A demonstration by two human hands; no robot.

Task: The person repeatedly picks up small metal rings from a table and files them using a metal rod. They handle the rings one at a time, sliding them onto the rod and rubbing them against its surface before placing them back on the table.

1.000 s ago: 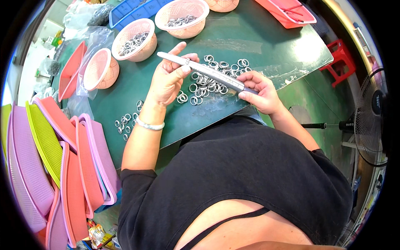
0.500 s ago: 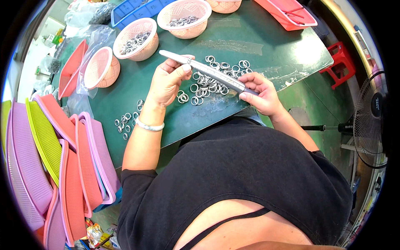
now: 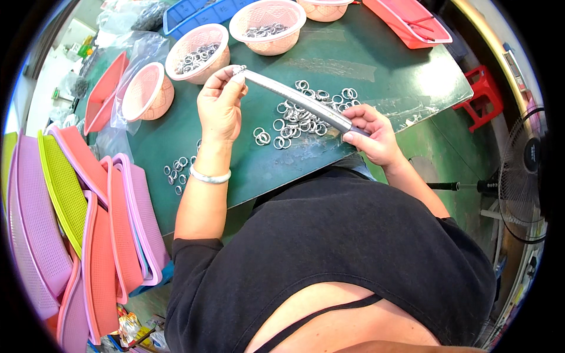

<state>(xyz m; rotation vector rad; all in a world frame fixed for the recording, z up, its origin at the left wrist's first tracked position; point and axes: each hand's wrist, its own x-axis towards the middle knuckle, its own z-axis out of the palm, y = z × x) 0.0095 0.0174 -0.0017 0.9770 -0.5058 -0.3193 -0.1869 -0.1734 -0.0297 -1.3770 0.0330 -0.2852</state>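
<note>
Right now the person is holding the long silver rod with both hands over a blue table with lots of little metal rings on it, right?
Almost. The table is dark green, not blue, as the head view shows. The rest holds: the left hand pinches one end of the long silver rod, the right hand grips the other end, and little metal rings lie scattered beneath it.

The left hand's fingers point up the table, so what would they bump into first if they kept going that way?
Probably the pink bowl of metal rings, just beyond the left hand. Depth is hard to judge, so the fingers might pass above its rim.
</note>
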